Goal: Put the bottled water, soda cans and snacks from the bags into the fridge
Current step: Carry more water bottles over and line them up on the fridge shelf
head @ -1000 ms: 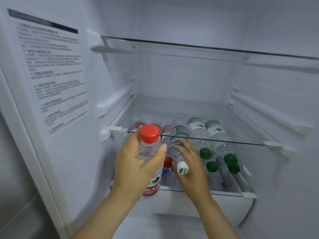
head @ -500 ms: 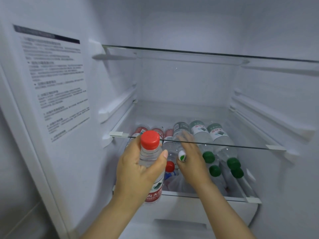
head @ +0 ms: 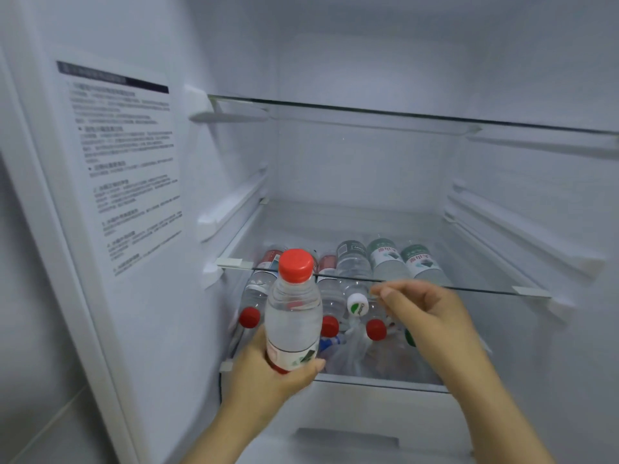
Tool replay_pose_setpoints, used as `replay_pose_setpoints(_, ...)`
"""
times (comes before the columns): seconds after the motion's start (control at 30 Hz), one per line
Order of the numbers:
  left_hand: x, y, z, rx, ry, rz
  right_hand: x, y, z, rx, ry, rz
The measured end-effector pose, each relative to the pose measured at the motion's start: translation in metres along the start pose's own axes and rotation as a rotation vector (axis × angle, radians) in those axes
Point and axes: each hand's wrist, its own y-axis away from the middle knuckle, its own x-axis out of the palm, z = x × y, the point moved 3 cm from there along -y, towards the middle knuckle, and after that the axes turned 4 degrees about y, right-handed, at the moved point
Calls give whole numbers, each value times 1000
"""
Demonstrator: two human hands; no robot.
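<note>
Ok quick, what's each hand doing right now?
Left hand: closed around the red-capped water bottle.
Right hand: holding nothing, fingers loosely curled.

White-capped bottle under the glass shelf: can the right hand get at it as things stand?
Probably yes. The right hand is empty, fingers loosely curled, just right of the white-capped bottle, whose cap faces the open front below the glass shelf. Nothing sits between them.

Red-capped water bottle point(head: 293, 316) upright, clear, held at base; other bottles point(head: 355, 283) lying flat in fridge compartment.
</note>
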Motion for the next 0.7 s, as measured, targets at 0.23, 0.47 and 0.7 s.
replay_pose_setpoints(0.23,5,-10,14,-27,-34,61,16,12,89,-263,114,166)
replay_pose_setpoints(0.47,4,-10,18,-30,-60,110,57,-2,105,-532,628,196)
replay_pose_setpoints(0.7,13,-11,28,-10,-127,238,8,22,73,-407,492,65)
